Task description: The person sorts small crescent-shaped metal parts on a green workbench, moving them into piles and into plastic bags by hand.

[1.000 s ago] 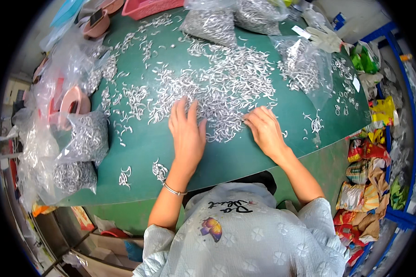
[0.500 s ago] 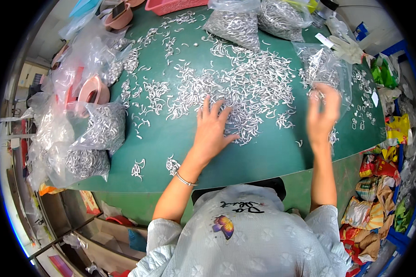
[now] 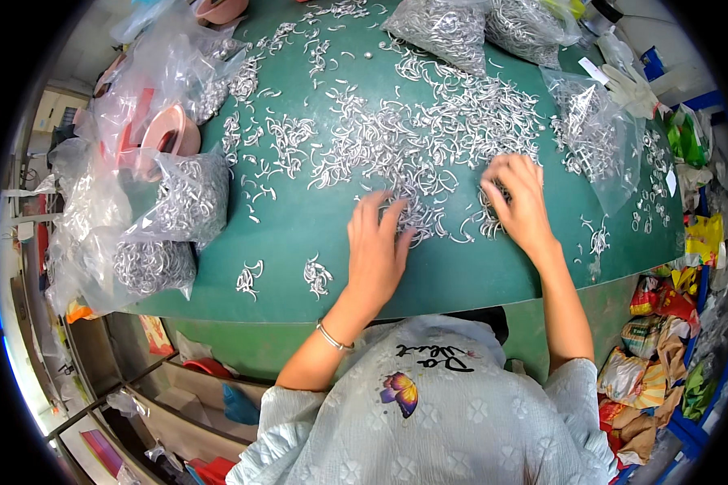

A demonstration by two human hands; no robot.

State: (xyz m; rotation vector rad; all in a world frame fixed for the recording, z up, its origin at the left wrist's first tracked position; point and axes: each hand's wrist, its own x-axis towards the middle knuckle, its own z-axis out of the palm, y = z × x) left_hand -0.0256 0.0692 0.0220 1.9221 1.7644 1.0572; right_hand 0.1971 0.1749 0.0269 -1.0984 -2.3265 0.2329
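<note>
A broad scatter of small curved silver metal pieces (image 3: 412, 137) covers the green table (image 3: 299, 242). My left hand (image 3: 378, 246) lies flat, fingers spread, on the near edge of that scatter. My right hand (image 3: 519, 198) rests palm down on the pieces further right, fingers curled over a small clump. Whether either hand pinches a piece is hidden. A thin bracelet (image 3: 332, 337) sits on my left wrist.
Clear plastic bags full of the same metal pieces lie at the left (image 3: 182, 198), lower left (image 3: 150, 267), back (image 3: 437, 28) and right (image 3: 590, 133). A pink tape roll (image 3: 170, 133) sits among bags at left. Small separate heaps (image 3: 317, 275) lie near the table's front edge. Colourful packets (image 3: 663, 339) fill the right.
My right hand came down from the bag at the right and now rests on the pieces. My left hand stayed on the pile, shifting slightly.
</note>
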